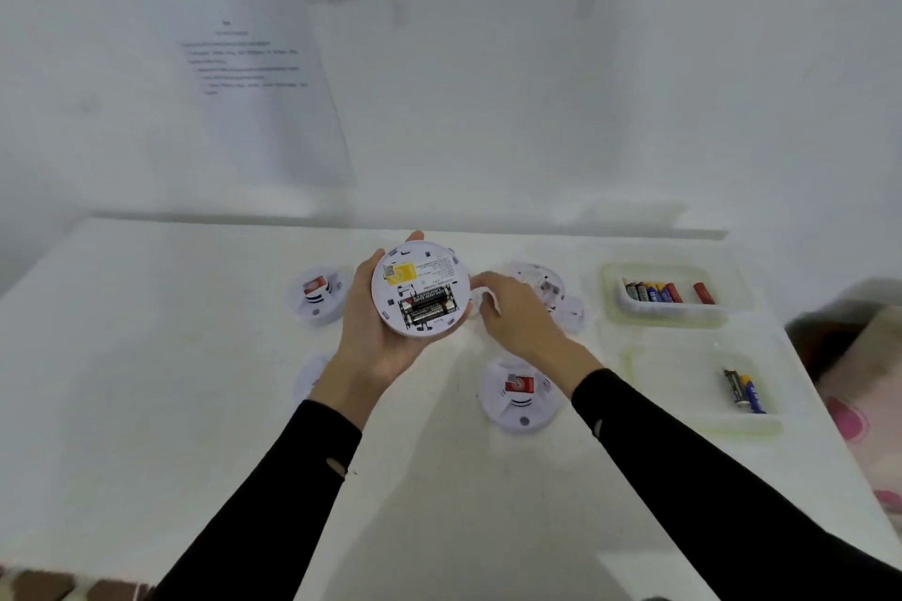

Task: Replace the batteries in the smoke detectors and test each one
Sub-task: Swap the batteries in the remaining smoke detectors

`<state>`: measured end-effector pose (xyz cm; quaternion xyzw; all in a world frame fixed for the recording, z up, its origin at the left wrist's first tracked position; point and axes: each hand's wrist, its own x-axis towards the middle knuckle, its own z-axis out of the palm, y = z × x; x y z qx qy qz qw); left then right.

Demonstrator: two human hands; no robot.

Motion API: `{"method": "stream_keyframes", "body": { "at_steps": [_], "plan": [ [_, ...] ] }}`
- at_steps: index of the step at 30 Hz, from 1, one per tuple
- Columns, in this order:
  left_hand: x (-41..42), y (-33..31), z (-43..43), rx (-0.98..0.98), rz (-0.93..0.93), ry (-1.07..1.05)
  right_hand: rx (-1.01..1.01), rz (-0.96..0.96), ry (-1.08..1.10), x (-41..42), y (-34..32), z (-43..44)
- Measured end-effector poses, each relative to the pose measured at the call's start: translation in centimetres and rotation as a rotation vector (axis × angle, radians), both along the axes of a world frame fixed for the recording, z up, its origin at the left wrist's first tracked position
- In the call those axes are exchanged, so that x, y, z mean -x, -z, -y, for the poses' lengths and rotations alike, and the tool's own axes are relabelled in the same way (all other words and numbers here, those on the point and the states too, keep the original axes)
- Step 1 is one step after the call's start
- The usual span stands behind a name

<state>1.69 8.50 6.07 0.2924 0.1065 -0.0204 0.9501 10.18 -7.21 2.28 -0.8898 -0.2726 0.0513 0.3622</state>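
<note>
The left hand (pixel 376 332) grasps a smoke detector (pixel 420 288) above the counter (pixel 146 356), back side up, with two batteries (pixel 429 307) seated in its open compartment. The right hand (pixel 512 312) lies low beside it over a small white part (pixel 481 303); whether it grips this I cannot tell. Probably the closing step comes next: fit the back plate, then test. Other detectors (pixel 520 393) and a tray (pixel 629 307) of batteries stand on the white counter, with printed sheets (pixel 258 78) on the wall.

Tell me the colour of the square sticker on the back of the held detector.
Yellow sticker on the detector in the left hand; head view.
</note>
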Motion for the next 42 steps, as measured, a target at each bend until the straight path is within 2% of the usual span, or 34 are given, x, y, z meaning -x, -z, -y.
{"method": "stream_keyframes", "body": {
  "at_steps": [2,5,8,12,16,18,19,21,23,25,27,31,36,42],
  "plan": [
    [0.7,-0.3,-1.9,-0.009,-0.008,-0.006,0.093,0.046,-0.032,-0.6,0.2,-2.1],
    [1.5,-0.7,-4.2,-0.013,-0.029,-0.011,0.36,0.132,-0.104,-2.1,0.9,-4.4],
    [2.2,-1.1,-6.0,-0.004,-0.036,-0.004,0.546,0.092,-0.175,-3.1,1.6,-5.3],
    [2.6,-0.9,-7.5,0.018,-0.026,0.01,0.585,0.081,-0.179,-3.1,2.0,-5.6],
    [2.8,-0.3,-8.4,0.027,-0.024,0.038,0.616,0.209,-0.13,-2.9,2.7,-5.8],
    [2.8,-0.2,-8.5,0.035,-0.03,0.047,0.5,0.163,-0.035,-2.5,2.5,-6.0],
    [2.9,-0.1,-8.5,0.04,-0.031,0.051,0.371,0.11,0.053,-2.1,2.1,-6.2],
    [2.9,0.0,-8.5,0.046,-0.033,0.048,-0.001,-0.002,0.24,-0.8,0.6,-6.4],
    [2.8,0.2,-8.6,0.054,-0.033,0.031,-0.369,-0.065,0.335,1.3,-1.6,-6.7],
    [2.5,0.3,-8.5,0.058,-0.03,-0.003,-0.557,-0.075,0.31,3.9,-3.7,-7.1],
    [2.1,0.3,-8.1,0.034,-0.027,-0.052,-0.575,-0.016,0.205,6.4,-5.1,-7.8],
    [1.9,0.6,-7.2,-0.025,-0.004,-0.152,-0.457,0.136,0.092,9.2,-4.6,-9.6],
    [1.9,0.5,-6.8,-0.078,0.003,-0.212,-0.387,0.218,0.111,9.7,-3.7,-10.6],
    [1.6,0.4,-6.3,-0.079,0.013,-0.236,-0.445,0.251,0.132,9.6,-3.8,-10.7]
  ]
}}
